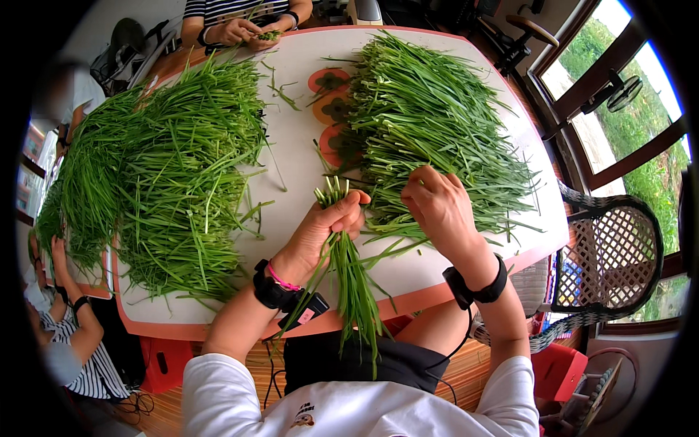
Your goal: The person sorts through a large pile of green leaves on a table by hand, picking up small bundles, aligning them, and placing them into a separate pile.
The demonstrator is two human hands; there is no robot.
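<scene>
I'm watching the person at the near edge of a broad white table with a coral-pink rim point(295, 146), whose left hand point(328, 218) is closed around a slim bunch of long, narrow green stalks point(349, 273); the pale cut ends poke up just above the thumb and forefinger, while the leafy length hangs below the fist and trails past the table's near edge. The right hand point(439, 200), knuckles up and fingers curled in, is apart from the bunch, toward the table's right side; whether it pinches anything I cannot tell. Close to it, a thick heap of green stalks with pale ends turned inward point(444, 138) covers the table's right part, and a tangled mound of grassy greens point(182, 175) fills the left. At the table's far edge, a person in a black-and-white striped top point(240, 9) holds a small green tuft point(268, 35)
</scene>
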